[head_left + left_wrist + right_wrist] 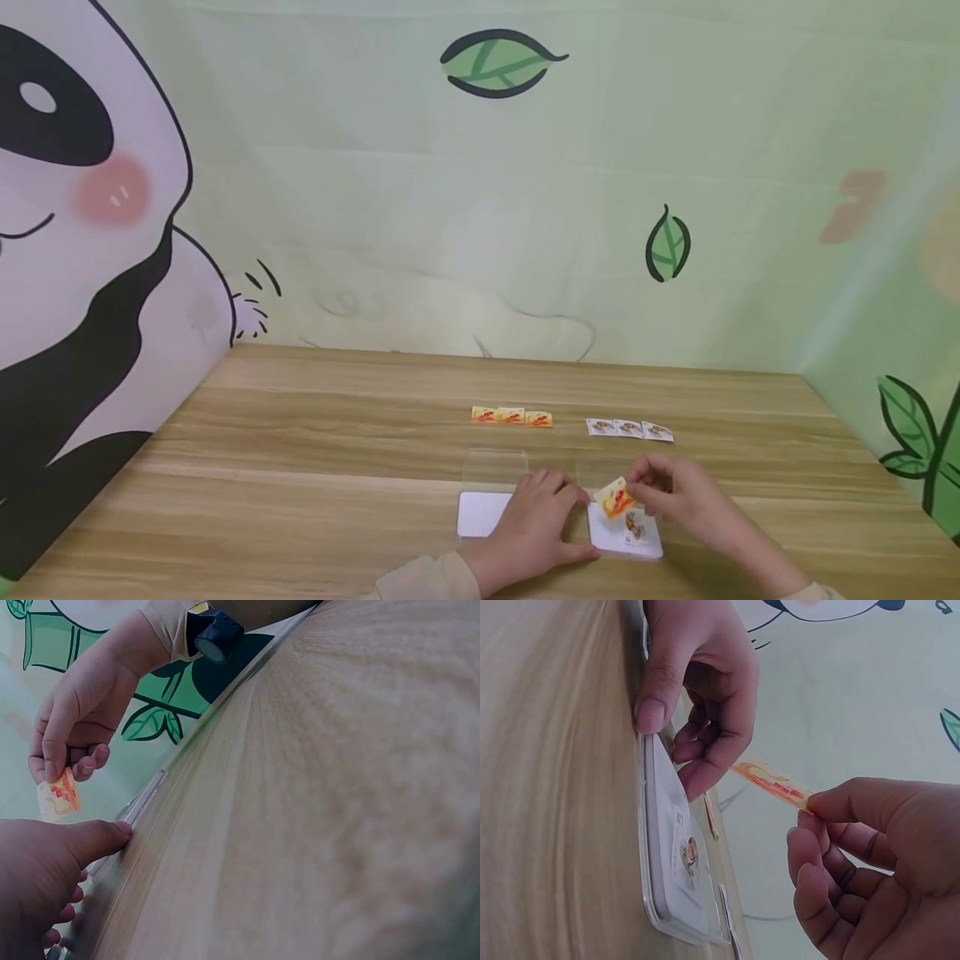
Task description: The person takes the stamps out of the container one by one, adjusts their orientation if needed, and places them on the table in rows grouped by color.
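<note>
My right hand (pixel 686 496) pinches a small yellow-orange picture card (pixel 616 499) between thumb and forefinger. The card is tilted above a flat clear plastic case (pixel 648 553) with a white inside, where a small white card with a brown picture (pixel 634 527) lies. At the left side of this case, my left hand (pixel 534 521) holds it, with the thumb (pixel 652 714) on the near corner and the fingers bent towards the far corner. Left of that hand lies a second clear case (pixel 480 514) with a white inside, partly covered by the hand.
Behind the cases, three yellow-orange cards (pixel 512 416) lie in a row. To their right is a row of three white cards (pixel 628 428) with brownish pictures. Transparent lids (pixel 495 468) lie folded back on the wooden table (pixel 315 467). A printed cloth (pixel 360 208) stands behind.
</note>
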The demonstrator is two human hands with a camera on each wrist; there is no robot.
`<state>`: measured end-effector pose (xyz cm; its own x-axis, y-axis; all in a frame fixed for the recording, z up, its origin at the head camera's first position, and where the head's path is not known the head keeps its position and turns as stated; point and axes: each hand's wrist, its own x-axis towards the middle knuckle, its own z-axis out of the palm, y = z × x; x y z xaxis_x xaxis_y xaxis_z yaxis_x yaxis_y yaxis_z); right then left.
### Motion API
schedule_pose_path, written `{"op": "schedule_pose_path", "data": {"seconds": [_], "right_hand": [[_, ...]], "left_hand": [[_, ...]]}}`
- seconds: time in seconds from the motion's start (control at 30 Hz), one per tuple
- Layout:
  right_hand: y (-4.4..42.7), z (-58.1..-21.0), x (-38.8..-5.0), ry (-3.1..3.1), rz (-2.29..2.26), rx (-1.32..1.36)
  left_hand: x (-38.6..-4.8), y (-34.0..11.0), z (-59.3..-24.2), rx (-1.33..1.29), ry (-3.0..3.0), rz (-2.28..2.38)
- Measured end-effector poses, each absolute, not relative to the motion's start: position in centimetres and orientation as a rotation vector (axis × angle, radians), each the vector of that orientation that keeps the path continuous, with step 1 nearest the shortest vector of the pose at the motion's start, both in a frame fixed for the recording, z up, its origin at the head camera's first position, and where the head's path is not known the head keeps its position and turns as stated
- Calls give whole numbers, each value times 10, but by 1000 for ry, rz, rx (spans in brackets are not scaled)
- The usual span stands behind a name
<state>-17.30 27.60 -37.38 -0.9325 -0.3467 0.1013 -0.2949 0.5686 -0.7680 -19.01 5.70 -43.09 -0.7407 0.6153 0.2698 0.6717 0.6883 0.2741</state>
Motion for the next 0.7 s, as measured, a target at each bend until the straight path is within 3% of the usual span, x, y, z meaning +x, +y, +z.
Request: {"op": "schedule_pose_path", "data": {"seconds": [0.7], "right_hand": [[278,-372,-176,2769,-1444,-269]], "left_hand": [[-190,57,-431,-1055,-2725,-526]]}}
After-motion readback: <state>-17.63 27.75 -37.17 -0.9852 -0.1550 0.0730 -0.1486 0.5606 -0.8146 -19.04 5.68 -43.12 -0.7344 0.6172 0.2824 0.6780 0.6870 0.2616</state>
